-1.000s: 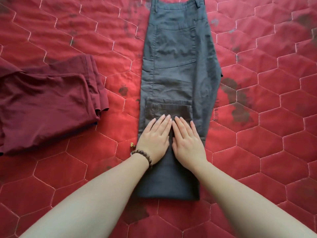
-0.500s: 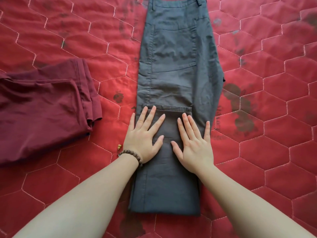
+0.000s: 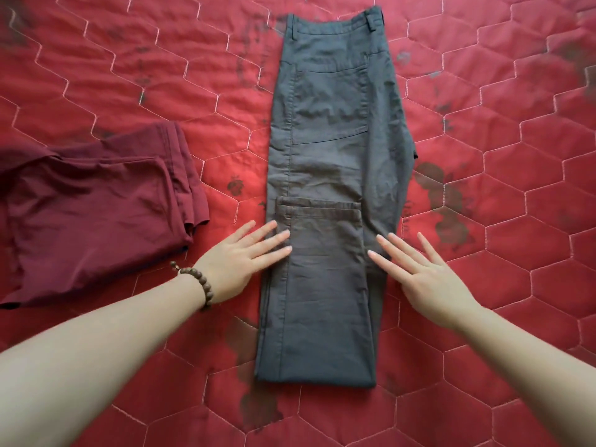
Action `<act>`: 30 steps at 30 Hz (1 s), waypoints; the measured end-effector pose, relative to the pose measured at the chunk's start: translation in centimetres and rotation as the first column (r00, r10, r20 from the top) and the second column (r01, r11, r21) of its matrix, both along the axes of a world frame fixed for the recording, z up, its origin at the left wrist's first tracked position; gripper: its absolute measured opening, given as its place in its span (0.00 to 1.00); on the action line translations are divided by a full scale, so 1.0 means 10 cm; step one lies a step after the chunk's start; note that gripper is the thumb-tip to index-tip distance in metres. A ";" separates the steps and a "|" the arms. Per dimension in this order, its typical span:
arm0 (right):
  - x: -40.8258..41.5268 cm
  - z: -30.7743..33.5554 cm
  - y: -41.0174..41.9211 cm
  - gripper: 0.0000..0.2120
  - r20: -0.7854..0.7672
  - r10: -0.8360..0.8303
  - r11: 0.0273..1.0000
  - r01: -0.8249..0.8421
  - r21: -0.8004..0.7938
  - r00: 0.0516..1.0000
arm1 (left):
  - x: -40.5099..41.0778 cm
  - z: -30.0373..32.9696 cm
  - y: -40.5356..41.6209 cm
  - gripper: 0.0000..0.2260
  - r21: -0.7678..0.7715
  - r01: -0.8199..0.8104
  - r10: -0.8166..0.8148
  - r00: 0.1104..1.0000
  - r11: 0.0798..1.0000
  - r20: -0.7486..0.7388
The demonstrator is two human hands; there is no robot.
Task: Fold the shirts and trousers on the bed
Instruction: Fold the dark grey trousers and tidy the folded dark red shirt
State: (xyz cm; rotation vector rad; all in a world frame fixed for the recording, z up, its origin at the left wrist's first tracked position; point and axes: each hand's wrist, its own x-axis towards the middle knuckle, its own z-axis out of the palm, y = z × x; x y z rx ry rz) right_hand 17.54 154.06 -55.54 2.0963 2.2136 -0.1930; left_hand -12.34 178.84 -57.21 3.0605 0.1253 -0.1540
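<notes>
A pair of dark grey woven cotton trousers (image 3: 335, 175) lies lengthwise down the middle of a red hexagon-quilted bedspread (image 3: 516, 221), legs laid one over the other, waistband at the far end and the hems doubled back up to about mid-length, so the near end is a folded edge. The person's left hand (image 3: 240, 259), a brown wooden bead bracelet (image 3: 195, 283) at its wrist, lies flat with straight, spread fingers, its fingertips on the left edge of the folded-up section; the right hand (image 3: 425, 272) is likewise flat and splayed, its fingertips at the right edge. Neither hand grasps anything. To the left, apart from the trousers, a maroon soft-knit folded shirt (image 3: 93, 214) sits with its hem layers showing. The trouser cloth looks light to middling in weight, limp but with enough body to hold a pressed crease, and wrinkles show across the seat and thigh. It appears unlikely to slide much on the quilted cover, though the stacked layers could shift against one another when lifted. For the next fold, the soundest hold is probably at the two corners of the near folded edge, pinching through all layers together, then carrying that end up toward the waistband while keeping the side seams aligned.
</notes>
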 end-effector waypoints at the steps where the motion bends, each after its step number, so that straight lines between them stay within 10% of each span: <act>1: 0.00 0.00 0.02 0.42 0.005 0.018 1.000 -0.018 -0.004 1.000 | -0.01 -0.01 -0.01 0.33 0.003 0.041 -0.041 0.999 0.999 -0.011; 6: -0.17 -0.08 0.33 0.49 -0.019 0.116 0.989 -0.117 -0.092 0.993 | 0.21 -0.08 -0.03 0.34 -0.064 0.017 -0.020 0.999 0.998 -0.032; 12: -0.27 0.03 0.51 0.43 -0.365 -0.200 0.963 0.114 -0.244 0.909 | 0.32 0.02 -0.05 0.31 -0.412 -0.177 0.190 0.982 0.894 -0.008; 18: -0.11 0.68 0.65 0.26 -0.622 -0.564 0.760 0.046 -0.649 0.544 | 0.43 0.58 0.11 0.17 -0.754 -0.429 0.254 0.903 0.497 -0.346; 21: 0.02 1.00 0.96 0.10 -0.724 -0.652 0.756 0.120 -0.643 0.225 | 0.66 0.68 0.38 0.10 -0.870 -0.492 0.361 0.820 0.044 -0.445; 25: 0.11 0.76 1.38 0.08 -0.571 -0.761 0.432 0.415 -0.801 -0.310 | 0.95 0.43 0.60 0.15 -0.742 -0.449 0.523 0.527 -0.498 -0.670; 27: 0.10 0.53 1.43 0.16 -0.520 -0.789 0.352 0.454 -0.819 -0.327 | 1.00 0.30 0.49 0.17 -0.644 -0.456 0.532 0.364 -0.614 -0.764; 30: 0.09 0.36 1.38 0.18 -0.576 -0.794 0.375 0.591 -0.714 -0.193 | 0.94 0.18 0.41 0.19 -0.663 -0.510 0.613 0.294 -0.548 -0.733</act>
